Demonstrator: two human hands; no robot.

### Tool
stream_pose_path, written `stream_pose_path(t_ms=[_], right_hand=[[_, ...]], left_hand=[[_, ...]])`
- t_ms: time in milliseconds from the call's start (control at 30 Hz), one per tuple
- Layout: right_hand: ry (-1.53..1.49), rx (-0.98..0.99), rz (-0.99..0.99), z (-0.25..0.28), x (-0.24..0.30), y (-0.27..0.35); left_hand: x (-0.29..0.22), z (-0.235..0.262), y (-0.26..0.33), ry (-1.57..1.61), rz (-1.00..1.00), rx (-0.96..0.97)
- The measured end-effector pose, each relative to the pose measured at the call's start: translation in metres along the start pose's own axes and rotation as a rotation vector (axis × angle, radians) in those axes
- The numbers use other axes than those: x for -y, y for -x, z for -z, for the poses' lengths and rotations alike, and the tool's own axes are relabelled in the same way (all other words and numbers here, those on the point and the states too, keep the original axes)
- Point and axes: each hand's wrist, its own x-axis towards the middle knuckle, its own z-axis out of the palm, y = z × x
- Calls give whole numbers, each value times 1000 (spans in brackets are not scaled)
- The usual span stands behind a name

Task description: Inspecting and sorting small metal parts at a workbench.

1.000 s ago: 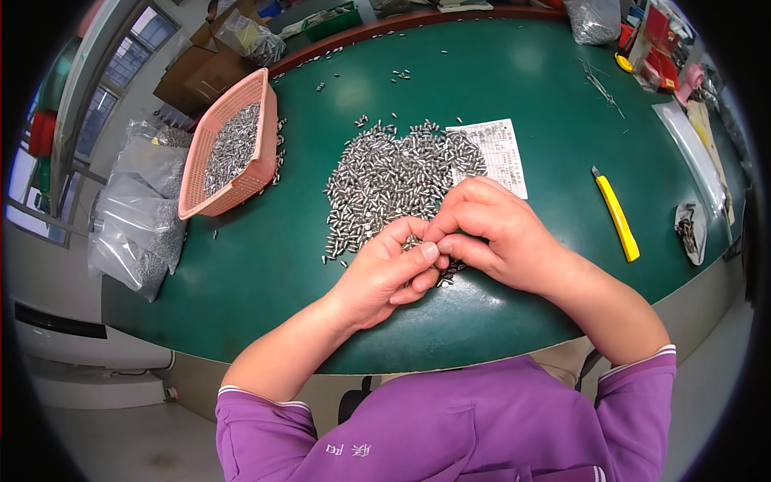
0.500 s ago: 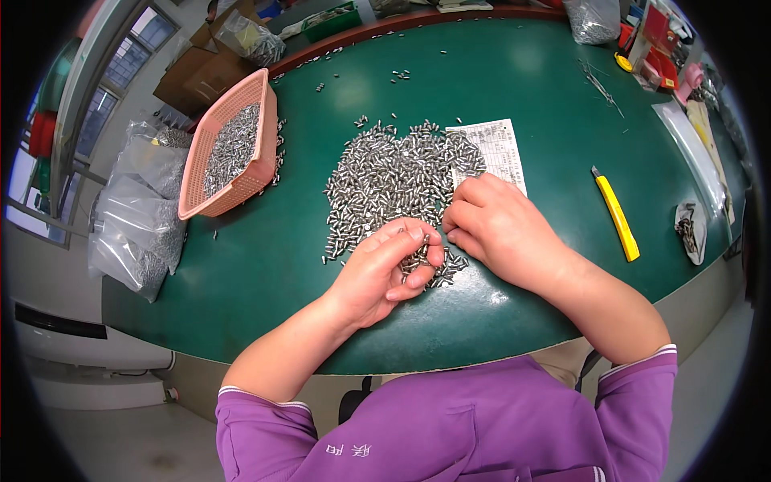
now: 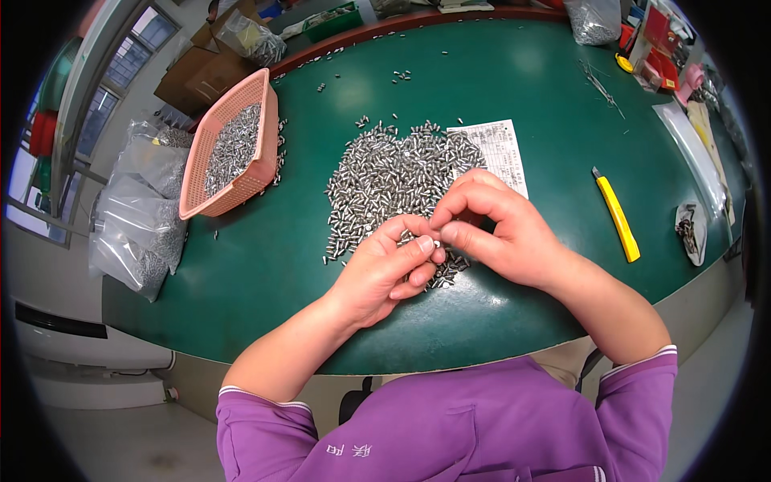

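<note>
A large heap of small silvery metal pins (image 3: 385, 177) lies on the green table, close in front of me. My left hand (image 3: 385, 261) is curled at the heap's near edge, thumb against the fingers, with a metal pin (image 3: 436, 243) showing at its fingertips. Thumb and forefinger of my right hand (image 3: 506, 229) are pinched together and meet the left fingertips. Whatever is between the right fingertips is too small to make out. Part of the heap is hidden under both hands.
On the left stands a pink basket (image 3: 267, 145) of similar pins, beside clear plastic bags (image 3: 136, 233) filled with small metal parts. A printed paper sheet (image 3: 506, 153) lies partly under the heap. To the right are a yellow utility knife (image 3: 617, 217) and a small white pouch (image 3: 691, 233).
My right hand has lifted from the heap and moved left to the left fingertips, its thumb and forefinger now pinched. My left thumb has closed down further; the left arm stays in place.
</note>
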Motion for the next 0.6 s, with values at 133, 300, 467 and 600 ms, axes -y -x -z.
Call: stream_pose_path(t_ms=[133,300,467,600], right_hand=[[289,-82,-2,6,-7,0],[615,-51,140,5,-18,3],[600,9,139,4,-17,3],[602,15,149,4,-17,3]], left_hand=[[0,0,-1,58,24,26],[-1,3,-1,111,27,37],[-1,5,-2,166,28,38],[-1,3,-2,161,29,5]])
